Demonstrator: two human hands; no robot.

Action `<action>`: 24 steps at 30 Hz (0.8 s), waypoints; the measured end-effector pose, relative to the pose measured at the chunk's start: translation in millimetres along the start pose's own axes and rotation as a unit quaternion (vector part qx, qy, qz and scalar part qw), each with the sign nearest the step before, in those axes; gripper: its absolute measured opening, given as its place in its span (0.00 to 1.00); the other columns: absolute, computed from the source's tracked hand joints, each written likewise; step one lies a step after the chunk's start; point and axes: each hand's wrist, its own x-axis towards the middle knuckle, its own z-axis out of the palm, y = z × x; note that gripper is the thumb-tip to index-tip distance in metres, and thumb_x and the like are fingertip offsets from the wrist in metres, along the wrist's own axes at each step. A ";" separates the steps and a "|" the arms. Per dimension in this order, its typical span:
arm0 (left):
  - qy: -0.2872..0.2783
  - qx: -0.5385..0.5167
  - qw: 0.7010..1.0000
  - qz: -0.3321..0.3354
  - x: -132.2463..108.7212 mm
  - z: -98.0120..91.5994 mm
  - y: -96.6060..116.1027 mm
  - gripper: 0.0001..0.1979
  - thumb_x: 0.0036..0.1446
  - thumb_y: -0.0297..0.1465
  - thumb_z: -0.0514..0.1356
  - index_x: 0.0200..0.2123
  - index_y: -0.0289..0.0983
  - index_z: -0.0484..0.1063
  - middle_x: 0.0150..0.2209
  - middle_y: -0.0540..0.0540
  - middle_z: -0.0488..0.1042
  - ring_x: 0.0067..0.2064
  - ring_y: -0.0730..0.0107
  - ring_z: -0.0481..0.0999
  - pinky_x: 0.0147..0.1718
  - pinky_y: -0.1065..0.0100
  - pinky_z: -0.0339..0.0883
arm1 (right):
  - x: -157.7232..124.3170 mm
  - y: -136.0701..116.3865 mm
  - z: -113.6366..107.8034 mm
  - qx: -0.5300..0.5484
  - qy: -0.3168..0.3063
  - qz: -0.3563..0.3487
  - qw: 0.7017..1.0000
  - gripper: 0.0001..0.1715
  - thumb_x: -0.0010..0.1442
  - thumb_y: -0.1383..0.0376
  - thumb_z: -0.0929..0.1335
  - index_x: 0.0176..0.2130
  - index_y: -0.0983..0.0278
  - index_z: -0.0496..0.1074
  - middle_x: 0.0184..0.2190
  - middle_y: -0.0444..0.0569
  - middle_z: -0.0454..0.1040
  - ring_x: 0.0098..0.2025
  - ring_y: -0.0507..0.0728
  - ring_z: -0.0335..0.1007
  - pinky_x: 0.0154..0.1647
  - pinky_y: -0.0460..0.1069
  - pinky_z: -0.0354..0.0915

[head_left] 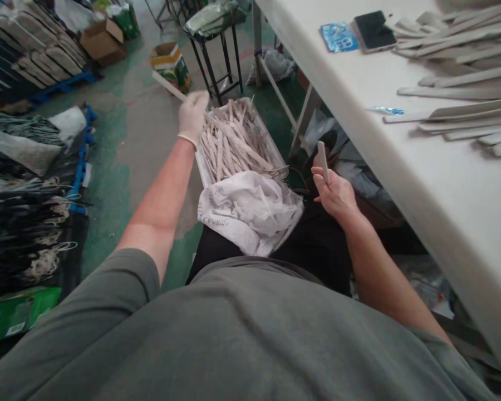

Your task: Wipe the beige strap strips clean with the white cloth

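Note:
My left hand [192, 116], in a thin white glove, is closed on a pale flat strip [167, 86] that sticks out to the upper left. It is over the left edge of a white bin [271, 131] full of similar loose strips [234, 139]. A crumpled white cloth sack [250, 209] with dark lettering drapes over the near end of the bin, by my lap. To the right, my right hand [336, 192] is bare and grips a short flat grey piece [323, 161] that points upward. That piece's exact kind is unclear.
A white worktable [426, 150] runs along my right, bearing a phone [374, 30], a blue packet [339, 37] and piles of grey strips [463, 92]. A black-legged stool [212, 61] stands ahead. Bundled cords [25, 234], blue pallets [81, 167] and cartons [104, 42] line the left.

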 end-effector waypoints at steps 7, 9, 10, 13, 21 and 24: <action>-0.252 0.052 0.951 0.169 -173.9 132.5 -33.2 0.14 0.55 0.25 0.63 0.45 0.36 0.79 0.51 0.41 0.78 0.54 0.59 0.74 0.57 0.58 0.62 | -59.8 64.5 31.1 0.144 -0.004 0.049 0.988 0.31 0.65 0.46 0.62 0.49 0.66 0.77 0.45 0.57 0.80 0.37 0.60 0.77 0.27 0.51 0.76; -0.292 0.127 0.920 0.231 -189.2 158.8 -32.6 0.18 0.55 0.22 0.61 0.49 0.38 0.78 0.56 0.39 0.75 0.60 0.54 0.69 0.60 0.51 0.57 | -69.0 71.2 37.2 0.130 0.002 0.027 0.991 0.29 0.67 0.48 0.61 0.49 0.65 0.77 0.46 0.56 0.80 0.37 0.59 0.77 0.32 0.51 0.76; -0.303 0.159 0.907 0.247 -190.4 167.7 -31.6 0.17 0.56 0.21 0.61 0.48 0.38 0.79 0.57 0.38 0.75 0.61 0.53 0.68 0.61 0.49 0.55 | -71.3 72.7 39.0 0.114 0.003 0.018 0.993 0.28 0.67 0.49 0.60 0.49 0.64 0.77 0.46 0.55 0.80 0.36 0.58 0.76 0.33 0.51 0.76; -0.315 0.212 0.888 0.259 -177.9 174.8 -27.1 0.08 0.59 0.25 0.60 0.38 0.38 0.81 0.49 0.38 0.79 0.57 0.53 0.70 0.61 0.45 0.52 | -72.5 74.3 40.1 0.080 0.005 0.013 0.997 0.26 0.68 0.50 0.61 0.48 0.63 0.78 0.43 0.54 0.81 0.31 0.56 0.75 0.34 0.52 0.75; -0.193 0.146 0.919 0.312 -146.1 85.4 16.5 0.08 0.63 0.32 0.61 0.41 0.46 0.81 0.52 0.46 0.78 0.62 0.56 0.68 0.67 0.44 0.41 | -53.9 46.7 33.4 0.293 -0.051 0.049 0.954 0.31 0.62 0.46 0.65 0.51 0.65 0.78 0.43 0.52 0.80 0.27 0.52 0.69 0.25 0.49 0.74; -0.173 0.117 0.918 0.336 -150.4 58.0 44.0 0.06 0.63 0.35 0.62 0.40 0.47 0.80 0.50 0.48 0.79 0.62 0.58 0.68 0.68 0.44 0.40 | -40.5 1.6 42.1 0.398 -0.143 -0.017 0.906 0.33 0.59 0.47 0.69 0.57 0.62 0.74 0.55 0.55 0.77 0.37 0.56 0.75 0.24 0.47 0.73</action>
